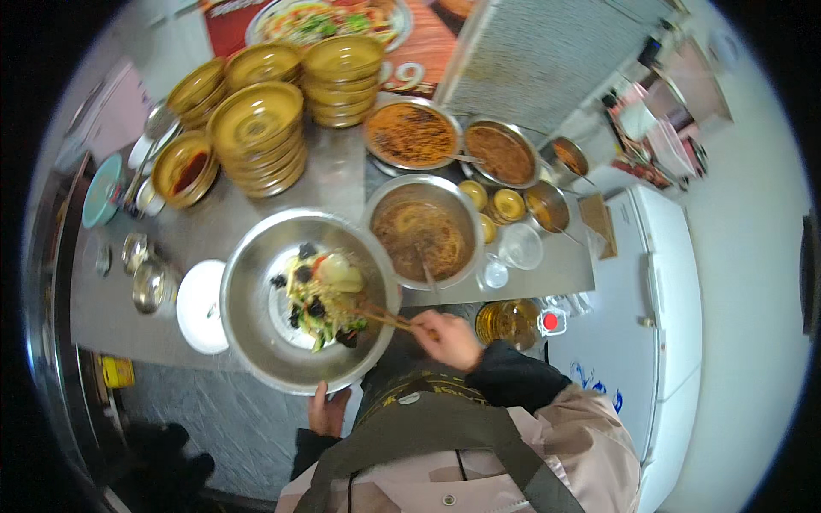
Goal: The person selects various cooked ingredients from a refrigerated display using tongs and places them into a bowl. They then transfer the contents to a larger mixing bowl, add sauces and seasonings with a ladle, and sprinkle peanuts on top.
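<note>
pale, green and black food mix (318, 309) lies in wide round steel bowl (254, 312); ingredients in, colours distinct, not evenly mixed. right hand (446, 339) clamped on brown wooden chopsticks (389, 319), tips in food, forearm angled from lower right. left hand (328, 412) at bowl's near rim, thumb up; can't tell whether closed on it.

Before you, left of frame centre, lies a wide round silver metal bowl (255, 321); a round white plate (200, 301) sits left of it, stacked round yellow-brown bowls (259, 158) behind, upper left, a round silver metal sauce basin (423, 191) right.
</note>
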